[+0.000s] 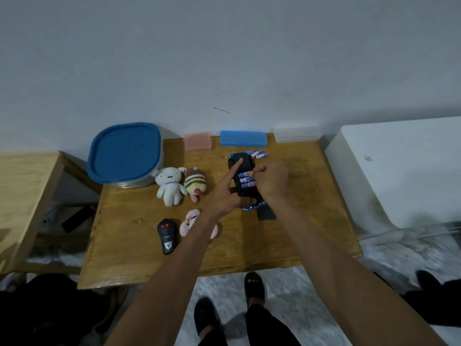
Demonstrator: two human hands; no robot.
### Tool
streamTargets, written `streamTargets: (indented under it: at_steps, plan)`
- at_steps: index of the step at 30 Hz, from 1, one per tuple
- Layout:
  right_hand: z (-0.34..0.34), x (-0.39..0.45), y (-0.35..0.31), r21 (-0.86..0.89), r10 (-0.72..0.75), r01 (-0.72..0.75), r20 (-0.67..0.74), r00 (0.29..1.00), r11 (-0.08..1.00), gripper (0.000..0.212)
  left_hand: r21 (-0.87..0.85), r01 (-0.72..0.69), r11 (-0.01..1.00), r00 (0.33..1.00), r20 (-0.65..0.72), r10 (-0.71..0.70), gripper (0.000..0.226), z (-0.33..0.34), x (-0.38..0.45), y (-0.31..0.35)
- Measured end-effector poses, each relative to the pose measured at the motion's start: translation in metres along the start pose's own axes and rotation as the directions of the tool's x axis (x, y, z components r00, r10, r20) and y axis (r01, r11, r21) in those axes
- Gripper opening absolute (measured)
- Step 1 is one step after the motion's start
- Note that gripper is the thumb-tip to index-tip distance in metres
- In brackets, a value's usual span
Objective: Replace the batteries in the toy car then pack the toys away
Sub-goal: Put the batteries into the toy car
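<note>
The toy car (245, 166) lies upside down on the wooden table (299, 221), black underside up, its battery bay holding three blue batteries (245, 181). My left hand (228, 193) steadies the car, index finger stretched along its underside and thumb at the near end. My right hand (270, 179) pinches the farthest battery in the bay with its fingertips. Several loose blue batteries (258, 154) lie just beyond the car. A black cover piece (266, 213) rests by the car's near end. A black remote (167, 236) lies at the front left.
A white plush (169, 186), a striped plush (195, 183) and a pink plush (192, 221) lie left of the car. A blue-lidded container (124, 153) stands at the back left. Pink (197, 141), blue (243, 138) and clear (296, 133) cases line the wall.
</note>
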State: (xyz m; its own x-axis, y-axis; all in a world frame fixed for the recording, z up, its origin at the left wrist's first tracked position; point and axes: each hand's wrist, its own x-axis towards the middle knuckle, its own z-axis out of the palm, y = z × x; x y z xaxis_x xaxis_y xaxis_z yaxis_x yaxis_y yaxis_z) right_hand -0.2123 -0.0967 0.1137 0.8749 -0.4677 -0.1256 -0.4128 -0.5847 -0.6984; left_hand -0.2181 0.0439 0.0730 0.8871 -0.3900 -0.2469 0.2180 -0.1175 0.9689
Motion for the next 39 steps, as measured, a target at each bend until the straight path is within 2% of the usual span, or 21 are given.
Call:
streamTargets:
  at_steps: [5,12,17,20,24,30,33,36,39]
  plan:
    - [0.005,-0.004,-0.005,-0.062,0.095,-0.095,-0.013,0.995,0.994,0.019,0.000,-0.018,1.000,1.000,-0.005,0.018,0.112,0.005,-0.009,0.001]
    - [0.007,-0.009,0.002,0.120,0.219,-0.230,0.098,0.971,0.966,0.022,0.006,-0.009,1.000,1.000,-0.001,0.009,0.109,0.008,-0.015,-0.005]
    - [0.006,-0.013,0.004,0.263,0.231,-0.241,0.069,0.971,0.934,0.016,0.003,-0.012,1.000,1.000,-0.013,0.012,0.108,0.008,-0.011,-0.004]
    - [0.007,-0.016,0.000,0.260,0.189,-0.180,-0.010,0.982,0.949,0.017,0.043,-0.038,0.998,0.999,-0.031,0.040,0.107,0.007,-0.006,-0.006]
    - [0.008,-0.021,-0.001,0.299,0.117,-0.099,-0.045,0.992,0.949,0.018,0.061,-0.056,0.997,0.998,-0.017,0.057,0.104,0.005,-0.003,-0.008]
    - [-0.007,-0.019,-0.002,0.458,0.042,0.015,-0.113,0.993,0.889,0.016,0.081,-0.047,0.996,0.998,-0.040,0.050,0.089,-0.002,-0.001,-0.010]
    - [-0.012,-0.009,0.000,0.338,-0.070,0.058,0.024,0.997,0.939,0.010,0.047,-0.053,0.997,0.997,-0.045,0.056,0.084,-0.007,0.000,-0.012]
    - [-0.011,-0.007,0.003,0.157,-0.186,0.155,0.205,0.961,0.975,0.010,0.032,-0.047,0.998,0.998,-0.028,0.048,0.095,-0.009,0.000,-0.011]
    - [-0.006,-0.010,0.005,0.030,-0.285,0.287,0.244,0.927,0.958,0.005,0.041,-0.052,0.998,0.999,-0.008,0.052,0.101,-0.011,0.001,-0.008]
